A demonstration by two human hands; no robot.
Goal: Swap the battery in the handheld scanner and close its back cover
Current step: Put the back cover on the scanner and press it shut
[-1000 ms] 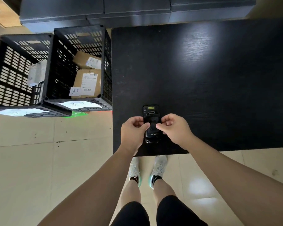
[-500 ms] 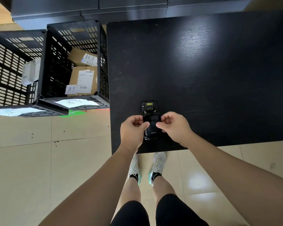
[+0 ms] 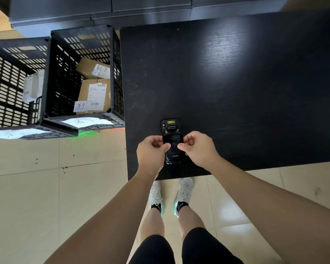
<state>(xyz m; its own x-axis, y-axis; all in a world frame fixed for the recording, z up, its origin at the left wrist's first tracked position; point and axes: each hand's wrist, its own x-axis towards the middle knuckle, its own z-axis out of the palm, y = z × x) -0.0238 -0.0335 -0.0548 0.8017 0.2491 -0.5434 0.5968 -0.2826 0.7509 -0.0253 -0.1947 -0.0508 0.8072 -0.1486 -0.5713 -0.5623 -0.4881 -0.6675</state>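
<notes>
1. The handheld scanner point(image 3: 172, 140) lies back-side up on the black table point(image 3: 236, 92), near the table's front edge and toward its left corner.
2. Its long axis runs straight away from the person: the end with the yellow label and scan window points to the far side of the table, the end with the "urovo" lettering points toward the person.
3. The left hand point(image 3: 151, 153) is curled at the scanner's left edge, thumb tip pressed onto the back cover and fingers tucked against the side.
4. The right hand point(image 3: 198, 149) mirrors it on the right edge, thumb on the cover and fingers bent in at the side.
5. Both hands pinch the device at its middle; the two ends are uncovered.
6. Left of the table stand two black plastic crates point(image 3: 80, 77), the nearer one holding labelled cardboard parcels point(image 3: 94, 94).
</notes>
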